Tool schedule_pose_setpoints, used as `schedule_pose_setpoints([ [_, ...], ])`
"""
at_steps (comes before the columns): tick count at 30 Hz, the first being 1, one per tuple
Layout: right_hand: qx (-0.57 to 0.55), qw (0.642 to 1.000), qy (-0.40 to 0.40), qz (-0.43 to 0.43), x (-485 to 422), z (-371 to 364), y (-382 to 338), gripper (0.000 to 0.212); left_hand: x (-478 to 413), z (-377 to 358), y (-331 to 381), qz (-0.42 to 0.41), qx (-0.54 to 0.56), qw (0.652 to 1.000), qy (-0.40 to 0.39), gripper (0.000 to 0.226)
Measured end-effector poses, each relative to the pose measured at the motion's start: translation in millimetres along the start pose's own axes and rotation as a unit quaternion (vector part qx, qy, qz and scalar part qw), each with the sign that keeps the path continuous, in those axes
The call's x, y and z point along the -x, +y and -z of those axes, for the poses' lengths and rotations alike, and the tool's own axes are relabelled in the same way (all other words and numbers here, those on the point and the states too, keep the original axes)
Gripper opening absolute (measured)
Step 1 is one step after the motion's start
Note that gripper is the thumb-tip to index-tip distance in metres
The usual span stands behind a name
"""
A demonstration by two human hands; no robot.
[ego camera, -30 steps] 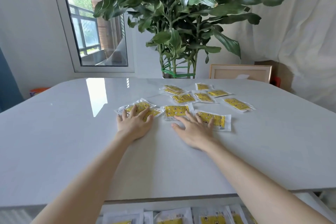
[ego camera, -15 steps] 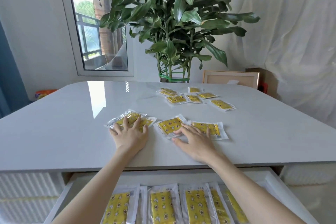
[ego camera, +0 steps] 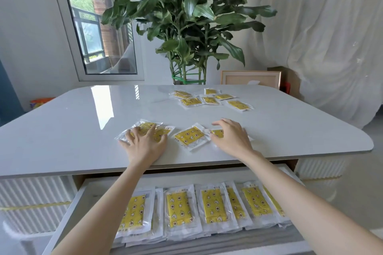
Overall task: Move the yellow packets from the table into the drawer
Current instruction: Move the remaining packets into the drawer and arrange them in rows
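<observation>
Beneath the wrists the drawer [ego camera: 99,190] is standing open, part-filled. The left hand [ego camera: 145,145] is pressing flat, spread fingers [ego camera: 135,133] on two overlapping yellow packets [ego camera: 149,127]. The right hand [ego camera: 230,138] is arching over another packet [ego camera: 217,133], grip unclear. Sliding them toward the wrists before pinching looks best. More packets [ego camera: 209,100] are lying beyond both hands.

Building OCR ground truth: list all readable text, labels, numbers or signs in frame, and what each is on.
No text here can be read.
On the drawer packets: small dark print near the top edge, too blurred to read.
On the table packets: only a yellow pattern of shapes shows; any print is too small.
On the orange item at far left: blurred, unreadable.
</observation>
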State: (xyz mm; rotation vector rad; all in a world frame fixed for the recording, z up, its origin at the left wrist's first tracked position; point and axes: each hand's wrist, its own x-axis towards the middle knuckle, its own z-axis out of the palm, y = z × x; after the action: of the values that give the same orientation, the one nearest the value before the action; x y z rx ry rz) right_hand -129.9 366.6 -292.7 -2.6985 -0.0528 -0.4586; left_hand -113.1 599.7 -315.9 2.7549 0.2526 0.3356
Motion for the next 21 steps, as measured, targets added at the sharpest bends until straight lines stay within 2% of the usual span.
schedule_pose_setpoints([
  [4, 0.082, 0.979, -0.144, -0.119, -15, -5, 5, 0.070, 1, 1, 0, 0.001, 0.019, 1.000, -0.002, 0.058],
  [8, 0.110, 0.965, -0.195, -0.135, -16, -11, 5, 0.090, 0, 2, 1, -0.009, 0.014, 1.000, -0.009, 0.061],
  [10, 0.117, 0.970, -0.172, -0.125, -17, -12, 6, 0.093, -1, 1, 0, -0.010, 0.017, 1.000, -0.011, 0.061],
  [14, 0.161, 0.977, -0.104, -0.093, -6, -11, 6, 0.044, -1, 1, -1, -0.011, 0.021, 1.000, -0.014, 0.061],
  [16, 0.169, 0.980, -0.063, -0.081, 0, -10, 5, 0.032, -1, 2, 0, -0.007, 0.027, 1.000, -0.014, 0.060],
  [21, 0.130, 0.990, 0.012, -0.047, -3, -14, -2, 0.054, -2, 2, -1, -0.003, 0.050, 0.999, -0.004, 0.058],
])
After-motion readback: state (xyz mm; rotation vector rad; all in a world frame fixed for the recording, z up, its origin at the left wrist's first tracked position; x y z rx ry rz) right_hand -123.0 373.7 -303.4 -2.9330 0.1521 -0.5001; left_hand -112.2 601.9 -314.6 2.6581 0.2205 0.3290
